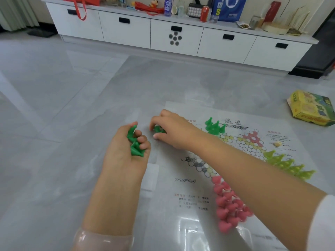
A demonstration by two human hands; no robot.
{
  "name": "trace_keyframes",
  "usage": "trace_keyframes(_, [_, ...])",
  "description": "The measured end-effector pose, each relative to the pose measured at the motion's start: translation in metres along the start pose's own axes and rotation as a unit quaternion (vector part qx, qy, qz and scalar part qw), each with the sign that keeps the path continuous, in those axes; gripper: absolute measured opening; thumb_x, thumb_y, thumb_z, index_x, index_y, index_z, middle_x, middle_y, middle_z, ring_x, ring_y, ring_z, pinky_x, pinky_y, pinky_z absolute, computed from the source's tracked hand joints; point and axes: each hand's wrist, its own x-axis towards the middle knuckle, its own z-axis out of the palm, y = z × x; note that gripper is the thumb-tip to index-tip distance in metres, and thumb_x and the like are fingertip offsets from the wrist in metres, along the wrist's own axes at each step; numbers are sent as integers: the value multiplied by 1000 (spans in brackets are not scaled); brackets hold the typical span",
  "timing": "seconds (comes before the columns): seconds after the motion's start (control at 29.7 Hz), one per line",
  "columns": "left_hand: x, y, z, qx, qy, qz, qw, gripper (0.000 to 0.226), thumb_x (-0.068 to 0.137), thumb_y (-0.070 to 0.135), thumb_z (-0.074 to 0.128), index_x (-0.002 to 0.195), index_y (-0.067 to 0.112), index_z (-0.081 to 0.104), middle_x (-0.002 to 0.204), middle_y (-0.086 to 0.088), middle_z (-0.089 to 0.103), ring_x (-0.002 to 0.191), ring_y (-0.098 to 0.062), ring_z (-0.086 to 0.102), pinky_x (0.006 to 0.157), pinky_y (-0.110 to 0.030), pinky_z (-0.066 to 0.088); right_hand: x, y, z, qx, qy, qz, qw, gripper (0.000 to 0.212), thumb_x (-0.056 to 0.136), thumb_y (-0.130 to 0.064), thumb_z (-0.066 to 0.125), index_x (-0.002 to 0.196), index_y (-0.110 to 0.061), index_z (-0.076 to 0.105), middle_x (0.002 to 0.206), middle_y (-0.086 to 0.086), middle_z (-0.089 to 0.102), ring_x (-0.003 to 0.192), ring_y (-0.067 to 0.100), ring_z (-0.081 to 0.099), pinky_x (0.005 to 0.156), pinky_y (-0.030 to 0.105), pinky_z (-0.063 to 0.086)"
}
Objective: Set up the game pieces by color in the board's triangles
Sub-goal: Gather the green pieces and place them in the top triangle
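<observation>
Dark green pegs (135, 144): several held in the cupped left hand (125, 147); others gathered off the floor under the curled right hand (168, 127), left of the paper board (199, 178). Partly filled green triangle (214, 126): lies rightward, nearer the right hand.

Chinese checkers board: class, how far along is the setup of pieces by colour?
Done: pink pieces and yellow-green pieces fill their triangles. In hand: the left hand holds dark green pieces; the right hand picks more off the floor. A few green pieces stand placed. Left: the rest of green; the black triangle stays bare.
</observation>
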Motion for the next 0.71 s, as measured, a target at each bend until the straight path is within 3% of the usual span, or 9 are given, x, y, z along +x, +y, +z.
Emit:
trace_keyframes(0.13, [-1,-2,0,63,-5,6,998,12,88,11,50,76,10,54,59,-2,44,30,-7,38,32,-11,28,-8,5,-1,37,39,-3,999,12,87,-19,57,97,-17,63,89,-3,47,81,12,48,69,20,30])
trace_keyframes(0.2, [-2,-6,3,89,-26,-3,996,13,88,9,48,75,10,52,61,-4,45,35,-9,39,33,-11,30,-20,5,-10,121,83,13,989,9,84,-17,60,89,-21,65,81,-6,52,71,9,50,68,20,36])
trace_keyframes(0.3, [-6,-17,10,84,-48,-40,994,15,87,9,42,75,7,50,64,-8,47,51,-14,42,39,-15,36,-44,-1,-30,242,139,6,960,10,84,-17,62,83,-27,64,81,-7,59,71,10,58,67,18,47])
trace_keyframes(0.54, [-21,-44,25,23,-114,-142,983,29,95,19,33,95,2,56,83,-11,61,60,-15,54,45,-17,48,-85,-1,-48,174,72,-16,982,22,82,-12,64,99,-25,66,93,-4,63,80,3,58,76,15,49])
trace_keyframes(0.71, [-34,-61,36,110,-123,-131,977,14,88,7,47,76,3,53,63,-8,50,48,-11,42,36,-12,37,-109,17,-55,191,130,33,972,21,85,-9,60,98,-25,65,99,-8,57,90,2,57,82,11,48])
